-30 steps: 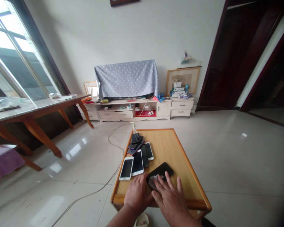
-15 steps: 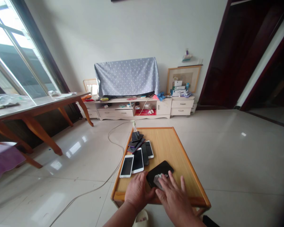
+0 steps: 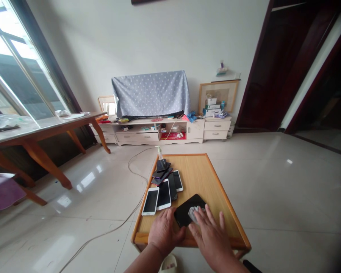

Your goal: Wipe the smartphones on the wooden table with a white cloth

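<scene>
A black phone point(image 3: 184, 211), screen facing up, lies at an angle near the close end of the small wooden table point(image 3: 199, 170). My left hand point(image 3: 164, 232) grips its near left side, thumb along the lower edge and fingers at the left corner. On the phone's right part a crumpled grey cloth point(image 3: 192, 213) is pressed under the fingertips of my right hand point(image 3: 211, 237), whose other fingers are spread. Left of the phone lie a white phone point(image 3: 150, 201), a larger white phone point(image 3: 164, 194) and several others, some overlapping in a dark pile point(image 3: 161, 174).
A pump bottle point(image 3: 159, 152) stands at the table's far left corner. A cable point(image 3: 125, 220) runs over the tiled floor on the left. Ahead stands a low white cabinet point(image 3: 194, 131) with a cloth-covered object. A larger table point(image 3: 51, 123) is at the left.
My right hand has slid the grey cloth slightly right and up across the black phone's screen. My left hand keeps its hold. The whole view has shifted slightly.
</scene>
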The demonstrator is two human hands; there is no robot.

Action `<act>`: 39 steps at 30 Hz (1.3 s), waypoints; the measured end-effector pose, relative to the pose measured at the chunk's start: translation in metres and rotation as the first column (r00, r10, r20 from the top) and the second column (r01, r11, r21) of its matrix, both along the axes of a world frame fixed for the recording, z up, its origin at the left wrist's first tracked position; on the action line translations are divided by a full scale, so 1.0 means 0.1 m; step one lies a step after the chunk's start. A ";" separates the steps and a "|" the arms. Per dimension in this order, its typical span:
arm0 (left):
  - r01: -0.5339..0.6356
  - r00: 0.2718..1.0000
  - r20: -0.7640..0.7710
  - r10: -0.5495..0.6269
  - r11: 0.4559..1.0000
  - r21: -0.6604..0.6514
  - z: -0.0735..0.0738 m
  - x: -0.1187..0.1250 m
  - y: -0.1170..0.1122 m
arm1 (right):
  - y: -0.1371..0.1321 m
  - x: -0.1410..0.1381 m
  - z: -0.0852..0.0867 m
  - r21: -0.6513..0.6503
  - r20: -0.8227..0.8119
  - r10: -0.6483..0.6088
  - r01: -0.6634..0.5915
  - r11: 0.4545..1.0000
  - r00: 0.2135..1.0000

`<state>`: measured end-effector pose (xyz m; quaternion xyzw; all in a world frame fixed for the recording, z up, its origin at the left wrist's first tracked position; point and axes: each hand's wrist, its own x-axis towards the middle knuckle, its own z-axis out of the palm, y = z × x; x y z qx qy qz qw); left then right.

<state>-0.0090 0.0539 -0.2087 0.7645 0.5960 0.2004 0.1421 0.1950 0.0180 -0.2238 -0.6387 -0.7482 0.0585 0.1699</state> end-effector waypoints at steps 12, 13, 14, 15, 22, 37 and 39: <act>0.005 1.000 0.002 -0.004 0.997 -0.072 0.06 -0.01 -0.01 | -0.08 -0.21 0.06 -0.076 -0.029 0.133 -0.135 0.988 0.991; 0.010 1.000 0.002 -0.010 0.998 -0.063 0.06 -0.01 -0.01 | -0.03 -0.16 0.08 -0.078 -0.012 0.072 -0.072 0.994 0.997; 0.015 1.000 0.000 -0.015 0.999 -0.050 0.05 -0.01 -0.01 | 0.03 -0.10 0.10 -0.074 0.011 -0.010 0.011 0.997 1.000; 0.017 1.000 -0.003 -0.017 0.999 -0.034 0.04 -0.01 -0.02 | 0.10 -0.04 0.12 -0.068 0.034 -0.089 0.091 0.994 0.995; 0.012 1.000 0.015 -0.012 0.999 -0.030 -0.03 -0.03 0.00 | 0.01 -0.27 0.08 -0.064 -0.004 0.114 -0.114 0.991 0.993; 0.014 1.000 0.010 -0.014 0.999 -0.047 -0.13 -0.07 0.01 | 0.06 -0.39 0.13 -0.089 -0.018 0.156 -0.157 0.984 0.988; 0.016 1.000 0.008 -0.016 0.998 -0.056 -0.12 -0.07 0.01 | 0.07 -0.42 0.14 -0.087 -0.028 0.180 -0.182 0.979 0.983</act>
